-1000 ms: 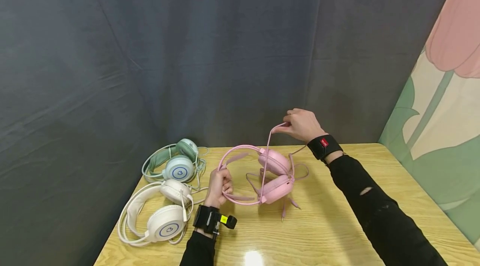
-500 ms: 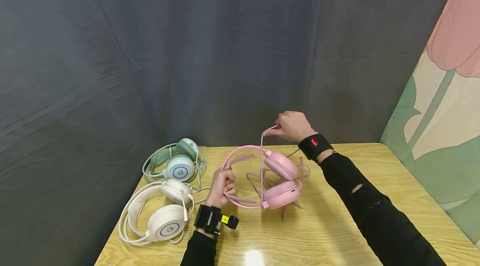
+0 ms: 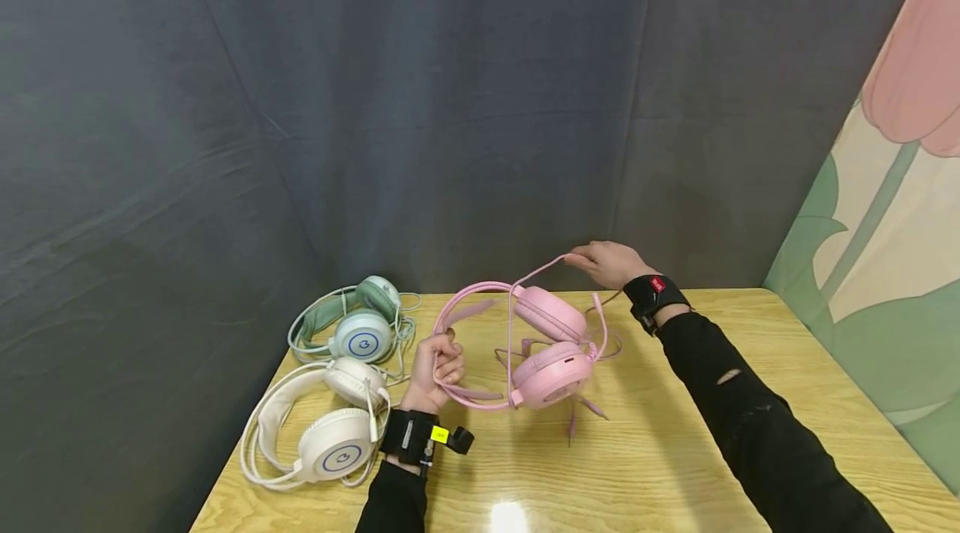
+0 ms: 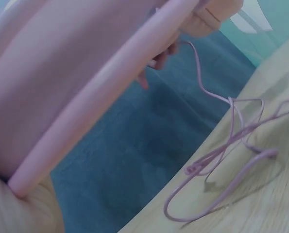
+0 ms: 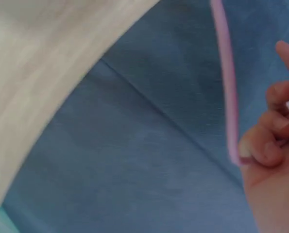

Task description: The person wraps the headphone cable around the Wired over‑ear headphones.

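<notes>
My left hand (image 3: 435, 370) grips the headband of a pink headset (image 3: 552, 374), holding it above the table with the ear cups to the right. The pink microphone boom (image 3: 600, 324) sticks up beside the ear cups. From the headset, a pink cable (image 3: 538, 270) stretches across the headband's opening and up to my right hand (image 3: 611, 264), which holds it between curled fingers. In the right wrist view, the cable (image 5: 226, 82) leaves that hand near the curled fingers. More cable (image 4: 231, 141) lies in loose loops on the table in the left wrist view.
A white headset (image 3: 333, 445) lies at the table's left edge, close to my left wrist. Behind it is a pale green headset (image 3: 362, 337) with its cable bunched beside it. A dark curtain (image 3: 480, 99) hangs along the table's back (image 3: 675, 433).
The right hand goes a little left, then back right and slightly lower, with the cable in it. The pink headset has shifted right, then back left, and its microphone boom now points upward.
</notes>
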{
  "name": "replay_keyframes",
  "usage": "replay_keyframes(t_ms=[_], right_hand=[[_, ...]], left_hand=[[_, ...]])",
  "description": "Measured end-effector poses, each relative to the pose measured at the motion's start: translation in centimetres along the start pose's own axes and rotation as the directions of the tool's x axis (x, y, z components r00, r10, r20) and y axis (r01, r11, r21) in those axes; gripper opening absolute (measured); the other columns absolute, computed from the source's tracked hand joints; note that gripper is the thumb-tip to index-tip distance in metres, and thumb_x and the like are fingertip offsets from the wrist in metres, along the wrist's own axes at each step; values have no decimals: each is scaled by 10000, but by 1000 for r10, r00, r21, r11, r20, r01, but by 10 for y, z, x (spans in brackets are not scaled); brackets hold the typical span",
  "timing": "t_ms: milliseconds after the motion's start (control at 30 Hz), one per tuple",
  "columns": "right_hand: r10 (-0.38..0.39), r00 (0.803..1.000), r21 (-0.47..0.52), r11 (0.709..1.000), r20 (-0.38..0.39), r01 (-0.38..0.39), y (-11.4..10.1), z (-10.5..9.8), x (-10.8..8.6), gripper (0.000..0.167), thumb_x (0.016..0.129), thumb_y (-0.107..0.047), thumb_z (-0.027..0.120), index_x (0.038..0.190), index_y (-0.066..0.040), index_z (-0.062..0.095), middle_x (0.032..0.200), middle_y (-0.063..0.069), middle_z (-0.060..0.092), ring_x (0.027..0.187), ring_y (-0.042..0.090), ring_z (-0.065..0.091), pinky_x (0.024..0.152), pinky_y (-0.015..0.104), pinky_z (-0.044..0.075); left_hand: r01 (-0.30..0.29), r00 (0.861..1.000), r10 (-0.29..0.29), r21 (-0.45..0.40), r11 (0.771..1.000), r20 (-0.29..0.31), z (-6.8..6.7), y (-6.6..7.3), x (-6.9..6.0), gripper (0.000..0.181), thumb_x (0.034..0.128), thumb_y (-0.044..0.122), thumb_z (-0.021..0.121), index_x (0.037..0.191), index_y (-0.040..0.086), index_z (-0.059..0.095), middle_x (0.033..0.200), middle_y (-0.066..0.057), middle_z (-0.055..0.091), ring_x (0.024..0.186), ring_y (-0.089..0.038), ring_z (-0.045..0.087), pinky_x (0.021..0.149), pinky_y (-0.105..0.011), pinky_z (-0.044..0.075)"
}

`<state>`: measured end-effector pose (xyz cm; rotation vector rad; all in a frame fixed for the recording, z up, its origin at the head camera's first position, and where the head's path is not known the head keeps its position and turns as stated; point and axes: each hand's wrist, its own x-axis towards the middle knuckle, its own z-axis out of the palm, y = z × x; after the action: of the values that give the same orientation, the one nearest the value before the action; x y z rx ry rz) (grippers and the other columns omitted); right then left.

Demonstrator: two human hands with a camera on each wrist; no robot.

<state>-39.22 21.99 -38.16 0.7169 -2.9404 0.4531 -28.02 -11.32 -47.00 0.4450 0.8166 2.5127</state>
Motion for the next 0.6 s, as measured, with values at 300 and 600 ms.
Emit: replay_keyframes(t_ms=[300,600], right_hand=[[123,992,146,981,28,-126,31,25,-18,495,1060,-388,349,1347,-47,564,1333,223,588,1250,448,521,1033,610,398],[178,984,202,963,17,-178,42,57,-34,407,1051,-326,410,1237,-51,645,795,92,574,687,225,513,646,358,399]], left_hand=[[3,1000,-2,-144,990,5,-2,4,-3,256,811,-29,78,663,177,116,565,70,44,447,-44,29,435,-153,81],[-34,998,20,-266,963,-52,-2,7,-7,418,833,-4,142,630,143,476,597,89,67,482,-28,71,404,-132,305]])
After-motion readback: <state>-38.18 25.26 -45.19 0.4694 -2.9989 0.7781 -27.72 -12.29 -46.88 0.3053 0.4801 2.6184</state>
